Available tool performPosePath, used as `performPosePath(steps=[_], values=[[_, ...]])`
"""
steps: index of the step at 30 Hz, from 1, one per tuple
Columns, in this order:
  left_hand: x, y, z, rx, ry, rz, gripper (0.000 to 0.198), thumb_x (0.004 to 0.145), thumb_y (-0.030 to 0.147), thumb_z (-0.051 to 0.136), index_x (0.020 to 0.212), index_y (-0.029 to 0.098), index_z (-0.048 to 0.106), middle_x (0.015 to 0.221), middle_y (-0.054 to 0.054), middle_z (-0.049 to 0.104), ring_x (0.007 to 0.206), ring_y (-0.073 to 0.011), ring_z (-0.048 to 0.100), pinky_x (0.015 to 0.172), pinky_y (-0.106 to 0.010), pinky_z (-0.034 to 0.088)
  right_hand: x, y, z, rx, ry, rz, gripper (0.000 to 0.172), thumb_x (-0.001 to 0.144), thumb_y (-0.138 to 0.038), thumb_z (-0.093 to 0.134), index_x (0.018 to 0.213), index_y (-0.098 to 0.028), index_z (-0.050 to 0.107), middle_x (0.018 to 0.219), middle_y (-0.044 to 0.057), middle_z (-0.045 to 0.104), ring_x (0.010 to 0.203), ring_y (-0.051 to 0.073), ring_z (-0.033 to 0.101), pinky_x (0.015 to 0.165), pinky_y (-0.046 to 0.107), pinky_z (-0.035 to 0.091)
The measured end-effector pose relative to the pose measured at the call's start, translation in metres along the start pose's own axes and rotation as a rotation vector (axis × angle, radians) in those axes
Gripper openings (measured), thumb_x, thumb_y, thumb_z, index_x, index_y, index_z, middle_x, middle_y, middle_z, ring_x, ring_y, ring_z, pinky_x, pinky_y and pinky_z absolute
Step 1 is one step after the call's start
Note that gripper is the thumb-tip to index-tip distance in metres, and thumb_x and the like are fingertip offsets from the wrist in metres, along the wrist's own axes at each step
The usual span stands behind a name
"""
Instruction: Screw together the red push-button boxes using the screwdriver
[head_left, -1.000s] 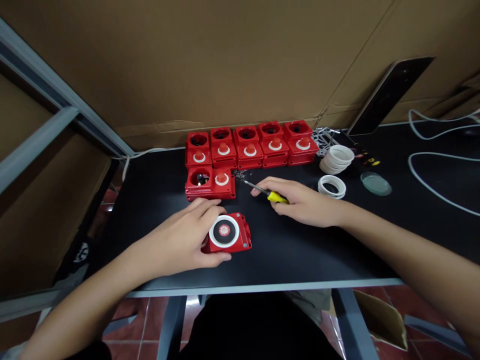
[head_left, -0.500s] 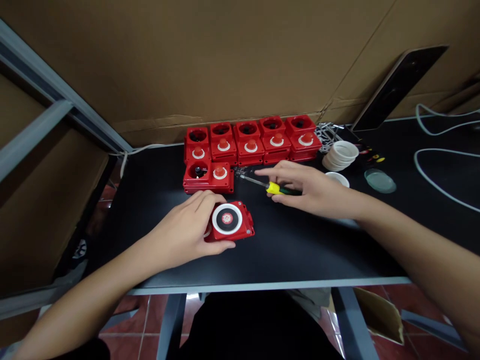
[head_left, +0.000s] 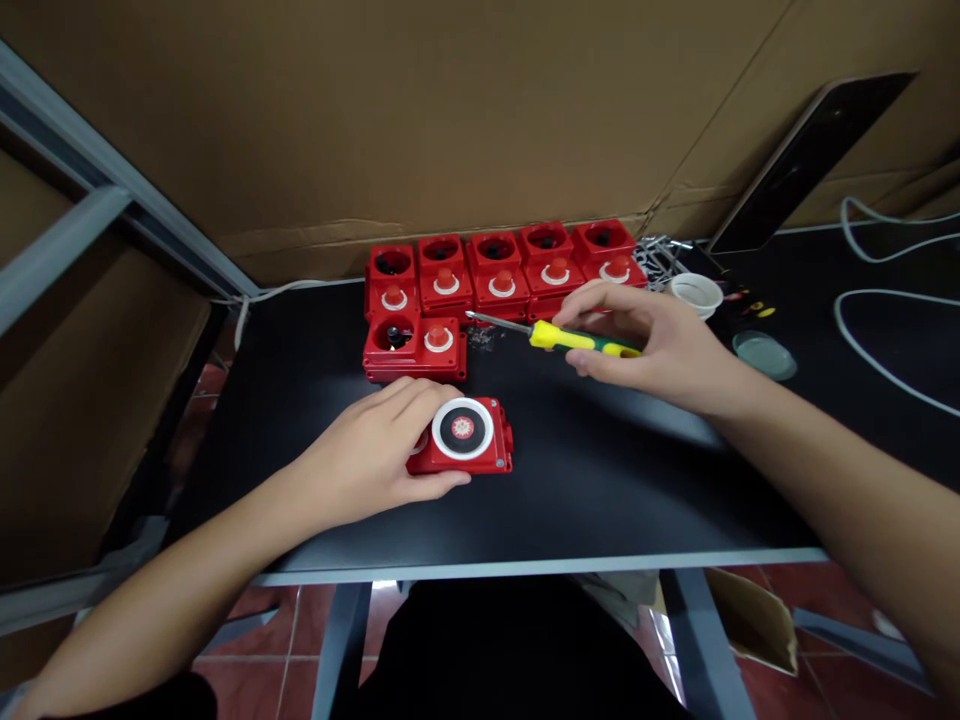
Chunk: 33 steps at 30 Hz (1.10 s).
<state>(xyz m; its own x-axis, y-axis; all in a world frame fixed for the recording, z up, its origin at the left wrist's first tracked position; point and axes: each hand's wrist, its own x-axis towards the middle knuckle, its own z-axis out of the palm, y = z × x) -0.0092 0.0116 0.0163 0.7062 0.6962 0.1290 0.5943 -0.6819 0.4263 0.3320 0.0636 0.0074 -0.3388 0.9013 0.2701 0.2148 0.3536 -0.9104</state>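
My left hand (head_left: 375, 440) is closed around the left part of a red alarm box (head_left: 487, 455), which rests on the black table near its front edge. A white ring (head_left: 487, 430) with a black centre and a small red-and-white label sits on top of the box. My right hand (head_left: 645, 340) grips a screwdriver (head_left: 544, 335) by its yellow and green handle, above the table. The shaft points left, with its tip close to the nearest red box (head_left: 442, 365) of the others. Part of the held box is hidden under my left fingers.
Several similar red boxes (head_left: 499, 285) stand in a row along the cardboard wall (head_left: 450, 120). At right are metal parts (head_left: 664, 260), white rings (head_left: 697, 290), clear discs (head_left: 765, 355) and a pale cable (head_left: 870, 295). Tiny screws (head_left: 484, 340) lie beside the nearest box.
My right hand has risen and shifted slightly right with the screwdriver, now showing more of the handle. My left hand and the held box have moved slightly.
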Motion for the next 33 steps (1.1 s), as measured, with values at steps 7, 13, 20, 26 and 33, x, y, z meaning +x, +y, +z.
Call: performPosePath(steps=[7, 13, 20, 26, 33], values=[[-0.003, 0.000, 0.001, 0.064, 0.004, 0.007, 0.061, 0.098, 0.047, 0.093, 0.143, 0.020, 0.064, 0.136, -0.011, 0.080, 0.122, -0.0323, 0.081, 0.106, -0.044, 0.065, 0.001, -0.007, -0.006, 0.411, 0.104, 0.124, 0.055, 0.075, -0.030, 0.110, 0.125, -0.033, 0.088, 0.109, 0.001, 0.088, 0.077, 0.015, 0.072, 0.060, 0.027, 0.062], [-0.001, 0.000, 0.000, 0.071, 0.012, 0.036, 0.061, 0.099, 0.045, 0.093, 0.145, 0.020, 0.063, 0.136, -0.010, 0.080, 0.121, -0.0301, 0.081, 0.108, -0.041, 0.065, 0.001, -0.010, -0.002, 0.537, 0.116, 0.129, 0.060, 0.074, -0.051, 0.113, 0.124, -0.030, 0.086, 0.091, 0.000, 0.088, 0.058, 0.013, 0.069, 0.045, 0.025, 0.048], [-0.006, -0.005, 0.004, 0.095, 0.038, 0.055, 0.067, 0.102, 0.051, 0.089, 0.150, 0.020, 0.053, 0.140, -0.014, 0.079, 0.122, -0.0327, 0.082, 0.105, -0.045, 0.068, 0.002, -0.003, 0.014, 0.471, 0.214, 0.044, 0.040, 0.091, -0.054, 0.102, 0.113, -0.030, 0.079, 0.095, 0.001, 0.087, 0.071, 0.018, 0.076, 0.058, 0.031, 0.061], [-0.008, -0.009, 0.005, 0.145, 0.045, 0.171, 0.043, 0.111, 0.049, 0.078, 0.138, 0.023, 0.055, 0.142, -0.016, 0.077, 0.125, -0.0327, 0.082, 0.102, -0.046, 0.070, 0.001, 0.006, 0.016, 0.419, 0.202, 0.016, 0.038, 0.097, -0.056, 0.096, 0.118, -0.032, 0.076, 0.108, 0.004, 0.088, 0.084, 0.025, 0.083, 0.066, 0.039, 0.067], [-0.006, -0.006, 0.001, 0.158, 0.015, 0.156, 0.038, 0.109, 0.043, 0.081, 0.134, 0.025, 0.059, 0.140, -0.012, 0.077, 0.125, -0.0305, 0.080, 0.104, -0.043, 0.068, -0.001, 0.004, 0.018, 0.398, 0.194, -0.026, 0.037, 0.099, -0.054, 0.096, 0.120, -0.032, 0.076, 0.107, 0.003, 0.088, 0.079, 0.021, 0.080, 0.068, 0.038, 0.068]])
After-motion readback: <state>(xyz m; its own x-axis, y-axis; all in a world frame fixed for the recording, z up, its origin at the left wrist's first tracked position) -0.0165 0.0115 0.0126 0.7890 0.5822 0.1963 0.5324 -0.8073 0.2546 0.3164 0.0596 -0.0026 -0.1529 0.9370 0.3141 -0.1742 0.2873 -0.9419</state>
